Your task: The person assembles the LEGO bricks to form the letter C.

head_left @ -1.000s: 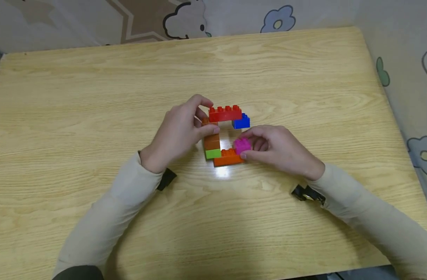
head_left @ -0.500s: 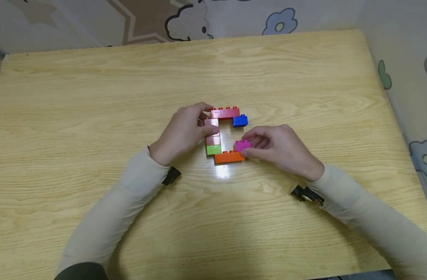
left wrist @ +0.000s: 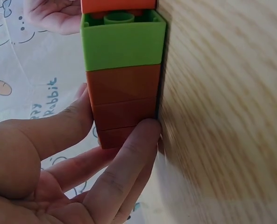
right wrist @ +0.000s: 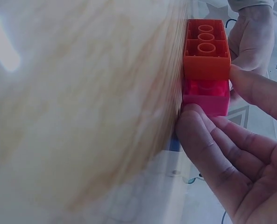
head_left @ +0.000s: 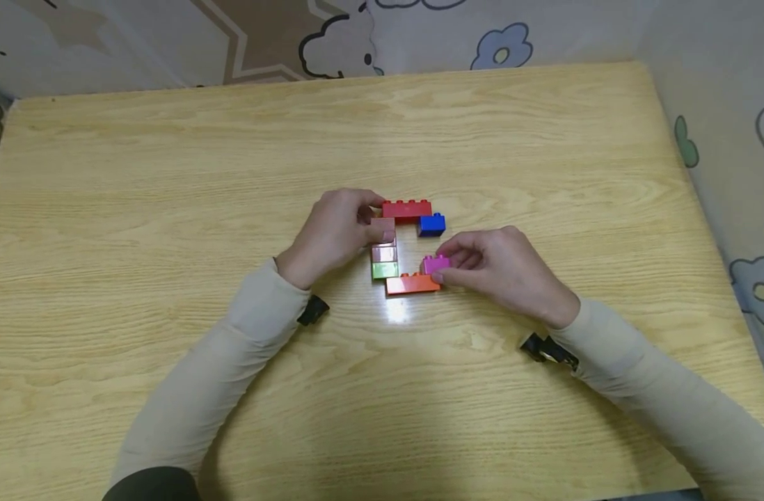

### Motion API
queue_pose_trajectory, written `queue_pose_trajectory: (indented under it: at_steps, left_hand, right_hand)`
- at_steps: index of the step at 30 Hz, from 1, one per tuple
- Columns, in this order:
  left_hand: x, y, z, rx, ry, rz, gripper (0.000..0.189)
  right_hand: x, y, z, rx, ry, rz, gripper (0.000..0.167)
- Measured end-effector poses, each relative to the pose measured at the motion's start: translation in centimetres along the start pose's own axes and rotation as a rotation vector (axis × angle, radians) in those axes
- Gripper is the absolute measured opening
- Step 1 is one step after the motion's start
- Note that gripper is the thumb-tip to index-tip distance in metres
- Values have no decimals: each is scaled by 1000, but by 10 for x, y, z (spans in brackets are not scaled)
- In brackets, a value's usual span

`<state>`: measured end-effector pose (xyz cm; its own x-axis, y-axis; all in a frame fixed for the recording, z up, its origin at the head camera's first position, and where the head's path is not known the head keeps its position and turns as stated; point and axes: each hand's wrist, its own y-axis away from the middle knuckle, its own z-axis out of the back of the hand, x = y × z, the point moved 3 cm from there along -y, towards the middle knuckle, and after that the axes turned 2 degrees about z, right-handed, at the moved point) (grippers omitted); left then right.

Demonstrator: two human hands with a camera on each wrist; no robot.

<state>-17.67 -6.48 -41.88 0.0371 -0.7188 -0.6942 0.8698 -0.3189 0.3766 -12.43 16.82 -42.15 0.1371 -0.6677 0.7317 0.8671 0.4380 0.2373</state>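
Observation:
Joined toy bricks form an open, C-like shape at the middle of the table in the head view. A red brick [head_left: 407, 209] is at the far end, with a blue brick [head_left: 432, 225] fixed to its right part. Stacked brown bricks [left wrist: 124, 88] and a green brick [head_left: 385, 271] make the left side. An orange brick [head_left: 413, 284] forms the near side, and a pink brick [right wrist: 208, 105] sits on its right end. My left hand [head_left: 335, 233] grips the brown stack near the red brick. My right hand [head_left: 513, 271] pinches the pink brick between thumb and fingers.
The wooden table [head_left: 169, 160] meets a patterned wall [head_left: 419, 35] at the back and another on the right. Black wrist cameras hang under both sleeves, one by the left sleeve [head_left: 250, 316] and one by the right sleeve [head_left: 632, 355].
The brick shape has tipped to lie flatter, its brown and green faces now catching the light. My left hand has shifted slightly right and nearer. My right hand keeps pinching the pink brick.

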Motion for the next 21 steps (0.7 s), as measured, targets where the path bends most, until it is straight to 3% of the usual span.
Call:
queue_pose_trajectory:
  at_steps: [11, 15, 18, 21]
  left_hand:
    - [1, -2, 2, 9, -16, 19, 49]
    - [6, 1, 2, 18, -15, 35, 51]
    - [11, 6, 5, 4, -34, 57, 58]
    - [17, 10, 14, -42, -42, 52, 60]
  right_hand:
    - [-2, -5, -1, 9, 9, 45, 29]
    - [-6, -2, -1, 13, 8, 12, 36]
    - [-12, 2, 3, -23, -20, -34, 39]
    - [-18, 4, 14, -123, -87, -51, 35]
